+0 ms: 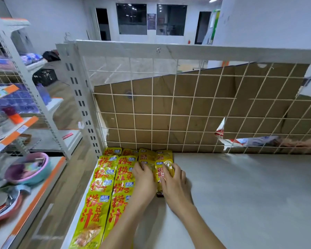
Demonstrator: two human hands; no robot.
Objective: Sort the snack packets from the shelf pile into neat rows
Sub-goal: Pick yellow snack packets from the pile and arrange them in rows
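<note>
Yellow packets (104, 178) lie in overlapping rows at the shelf's (241, 194) left end, butted against the wire grid (169, 108) at the back, which squares each row. The two left rows run the full depth; the third and fourth are short, apparently under construction. The packet in hand (160, 172) sits in the fourth row. Right hand (174, 184) lies over it, fingers (166, 169) curled on its top edge, gripping. Left hand (144, 178) rests flat on the third row, fingers extended, likely steadying neighbours. Both forearms reach forward, wrists low.
</note>
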